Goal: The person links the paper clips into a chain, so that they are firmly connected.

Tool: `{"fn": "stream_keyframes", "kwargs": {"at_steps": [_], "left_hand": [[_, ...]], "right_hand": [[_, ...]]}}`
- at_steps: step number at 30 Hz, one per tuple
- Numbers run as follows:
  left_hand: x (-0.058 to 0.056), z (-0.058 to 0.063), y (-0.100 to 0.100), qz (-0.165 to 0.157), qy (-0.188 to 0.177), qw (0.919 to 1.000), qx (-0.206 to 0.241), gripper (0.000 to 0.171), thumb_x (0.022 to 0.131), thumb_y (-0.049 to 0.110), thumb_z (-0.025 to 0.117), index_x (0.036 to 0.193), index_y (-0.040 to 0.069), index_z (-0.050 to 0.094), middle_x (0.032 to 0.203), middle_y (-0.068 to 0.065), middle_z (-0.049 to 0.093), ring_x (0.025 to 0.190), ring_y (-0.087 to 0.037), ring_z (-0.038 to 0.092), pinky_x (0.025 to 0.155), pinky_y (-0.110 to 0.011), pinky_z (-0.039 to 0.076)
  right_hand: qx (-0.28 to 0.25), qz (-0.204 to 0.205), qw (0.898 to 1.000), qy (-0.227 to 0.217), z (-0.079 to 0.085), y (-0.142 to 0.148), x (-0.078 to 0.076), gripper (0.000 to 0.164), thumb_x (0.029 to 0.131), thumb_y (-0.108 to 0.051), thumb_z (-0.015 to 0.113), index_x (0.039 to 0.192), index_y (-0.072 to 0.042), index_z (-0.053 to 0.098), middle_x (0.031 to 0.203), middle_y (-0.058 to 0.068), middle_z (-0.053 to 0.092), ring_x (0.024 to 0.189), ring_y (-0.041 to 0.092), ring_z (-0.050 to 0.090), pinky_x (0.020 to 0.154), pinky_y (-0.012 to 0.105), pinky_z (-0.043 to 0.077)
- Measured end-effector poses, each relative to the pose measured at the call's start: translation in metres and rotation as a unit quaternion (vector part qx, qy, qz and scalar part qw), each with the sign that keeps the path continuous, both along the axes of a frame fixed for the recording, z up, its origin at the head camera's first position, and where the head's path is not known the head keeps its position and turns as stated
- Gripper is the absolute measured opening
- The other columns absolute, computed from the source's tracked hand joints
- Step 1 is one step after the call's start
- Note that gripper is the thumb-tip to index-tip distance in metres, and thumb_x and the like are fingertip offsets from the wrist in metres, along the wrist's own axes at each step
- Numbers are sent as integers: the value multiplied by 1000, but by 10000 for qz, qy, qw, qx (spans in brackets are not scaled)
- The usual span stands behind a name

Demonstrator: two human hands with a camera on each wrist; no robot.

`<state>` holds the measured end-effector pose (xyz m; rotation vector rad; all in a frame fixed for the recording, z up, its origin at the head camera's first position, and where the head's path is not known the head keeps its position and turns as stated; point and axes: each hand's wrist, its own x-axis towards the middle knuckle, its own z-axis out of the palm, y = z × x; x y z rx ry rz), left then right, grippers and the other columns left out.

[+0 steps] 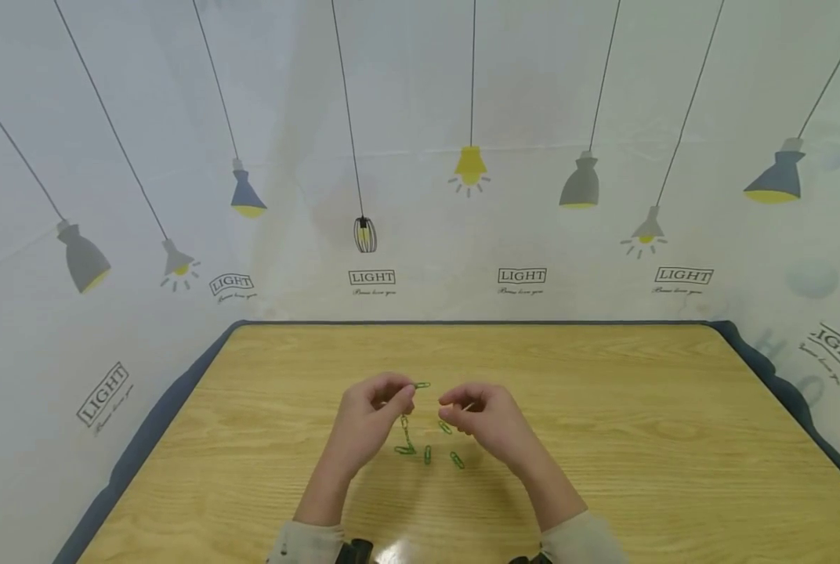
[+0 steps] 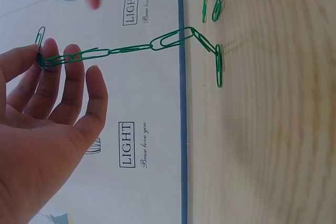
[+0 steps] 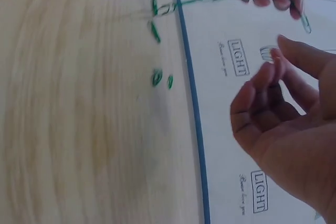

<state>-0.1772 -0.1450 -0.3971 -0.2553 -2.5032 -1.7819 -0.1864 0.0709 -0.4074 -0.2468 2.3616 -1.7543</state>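
My left hand (image 1: 374, 411) pinches the upper end of a chain of linked green paper clips (image 2: 131, 49) between thumb and fingers. One clip (image 1: 422, 385) of the chain sticks up past the fingertips, while the rest hangs down to the table. The lowest clip (image 2: 219, 66) lies against the wood. Facing it across a small gap is my right hand (image 1: 490, 415), fingers bent and thumb near the index finger. Nothing shows in the right hand (image 3: 289, 114) in the right wrist view.
Three loose green paper clips lie on the wooden table (image 1: 603, 439) below the hands: one clip (image 1: 445, 427) beneath the right fingertips, another clip (image 1: 428, 454) beside the chain's end, and a clip (image 1: 458, 460) nearer the right wrist. A lamp-printed cloth (image 1: 420, 102) surrounds the table.
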Motion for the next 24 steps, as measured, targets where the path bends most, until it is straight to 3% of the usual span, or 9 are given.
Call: {"fn": "stream_keyframes", "kwargs": {"at_steps": [5,12,16,24], "left_hand": [[0,-1,-1,53,-11,10000,56,13,106,21,68,109,12,77,92,-7,75,87,-16,70,83,-37,61],[-2,-3,-3,100,-46,9998,162,13,106,19,68,109,11,77,94,-7,75,88,-16,70,86,-40,61],[-4,-3,-5,105,-128,9996,223,13,106,19,68,112,11,77,97,-9,75,89,-17,70,88,-42,62],[-9,-6,-4,94,-188,9996,169,15,106,20,67,113,11,77,97,-7,75,89,-17,69,84,-33,61]], "right_hand": [[863,663,9939,-153,-10,11,-4,23,98,-20,78,117,-6,76,98,7,69,85,19,61,70,33,52],[1205,1620,9787,-378,-19,23,-14,29,95,-11,80,123,-9,74,102,10,67,83,20,62,69,34,53],[1406,1829,9722,-406,-22,26,-20,28,92,-7,82,119,-11,76,92,8,64,74,18,53,64,31,45],[1782,1960,9638,-298,-29,24,-22,20,90,-5,84,106,-16,79,87,3,56,79,18,47,69,32,39]]}}
